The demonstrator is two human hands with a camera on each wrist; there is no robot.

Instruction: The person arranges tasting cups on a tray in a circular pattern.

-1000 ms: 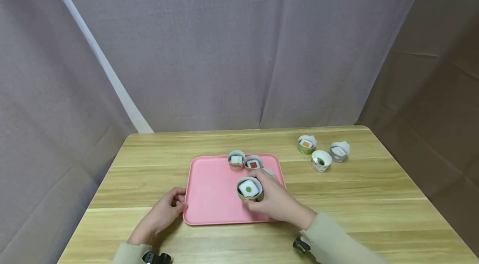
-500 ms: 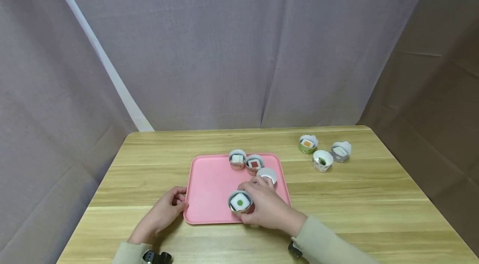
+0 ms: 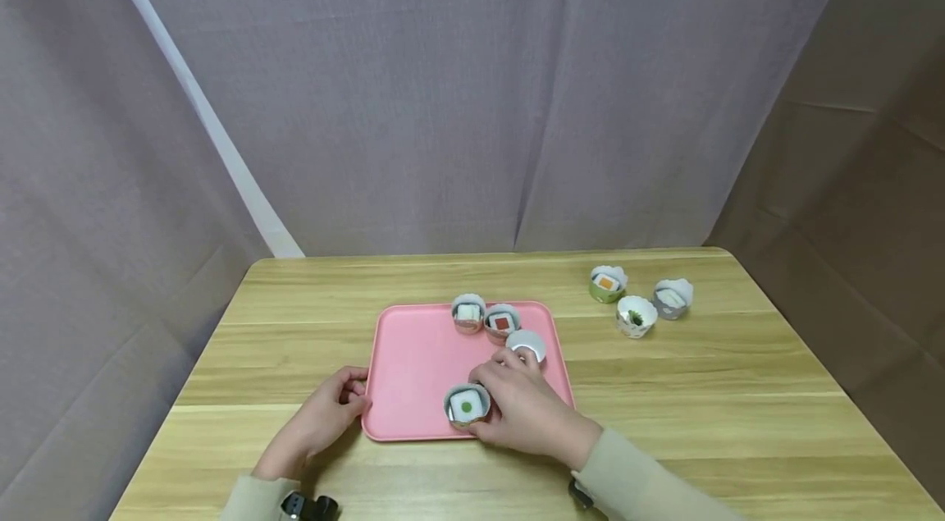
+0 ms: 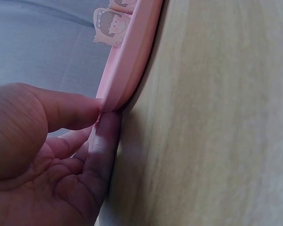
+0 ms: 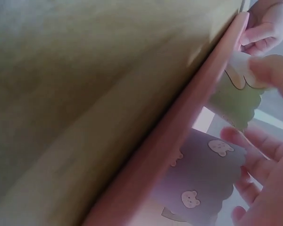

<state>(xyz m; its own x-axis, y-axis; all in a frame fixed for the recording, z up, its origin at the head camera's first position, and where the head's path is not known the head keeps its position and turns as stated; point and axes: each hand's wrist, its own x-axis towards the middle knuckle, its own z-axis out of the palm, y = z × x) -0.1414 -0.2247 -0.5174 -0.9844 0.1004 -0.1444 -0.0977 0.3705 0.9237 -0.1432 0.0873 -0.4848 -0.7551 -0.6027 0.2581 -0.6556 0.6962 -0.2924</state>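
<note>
At the near part of a pink tray (image 3: 413,365), my right hand (image 3: 527,406) holds a green paper baking cup (image 3: 467,406) between thumb and fingers. Inside the cup sits a white square piece with a green dot. The right wrist view shows the thumb on this green cup (image 5: 236,101), with a greyish-purple cup (image 5: 203,172) printed with bears beside the fingers. My left hand (image 3: 325,414) pinches the tray's left edge; the left wrist view has its thumb against the tray rim (image 4: 127,70) and a finger under it.
Along the tray's far right stand a cup with a pale piece (image 3: 468,314), a cup with a red-topped piece (image 3: 502,324) and a white-lined cup (image 3: 526,346). Three cups, including a green one (image 3: 608,285), stand on the wooden table (image 3: 709,390) at right.
My right hand has carried the green-dot cup left and toward the tray's near edge, uncovering the white-lined cup. The left hand stays at the tray edge.
</note>
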